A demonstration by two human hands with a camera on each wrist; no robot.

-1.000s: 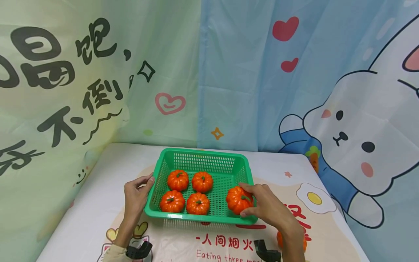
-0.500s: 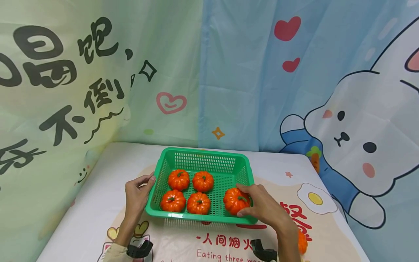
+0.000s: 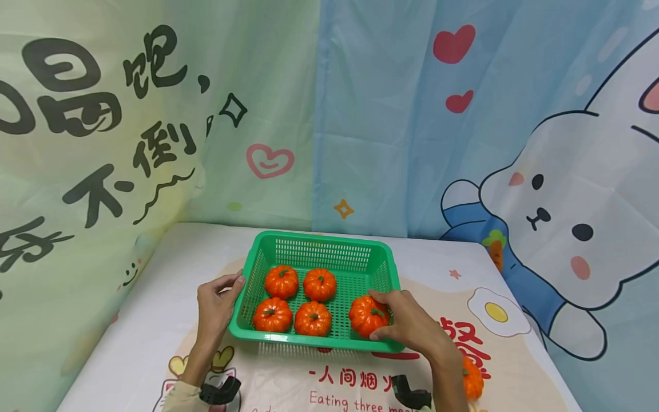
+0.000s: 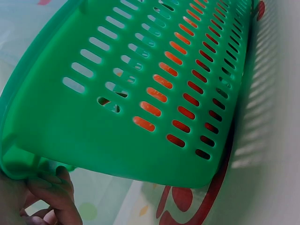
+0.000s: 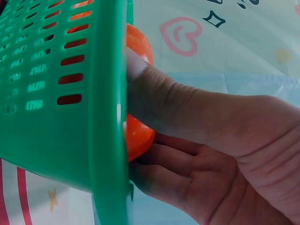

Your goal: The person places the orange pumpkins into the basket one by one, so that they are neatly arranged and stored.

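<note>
A green plastic basket (image 3: 334, 343) with slotted walls stands on the table. Its left rim is gripped by my left hand (image 3: 217, 306), whose curled fingers show at the rim's corner in the left wrist view. Between the thumb and fingers of my right hand (image 3: 412, 323) is an orange toy pumpkin (image 3: 365, 316), held inside the basket's right end. In the right wrist view, the basket wall hides part of that pumpkin (image 5: 140, 138). Several similar pumpkins (image 3: 312, 319) lie in two rows in the basket's left and middle part, stems up.
Another orange pumpkin (image 3: 473, 380) lies on the table at the right, partly behind my right forearm. A printed cloth (image 3: 350, 380) with lettering and drawings covers the table. Patterned curtains (image 3: 360, 114) hang behind and along the sides.
My right hand has moved slightly left with its pumpkin, further inside the basket. More of the pumpkin on the table shows beside the forearm. My left hand keeps its place on the rim.
</note>
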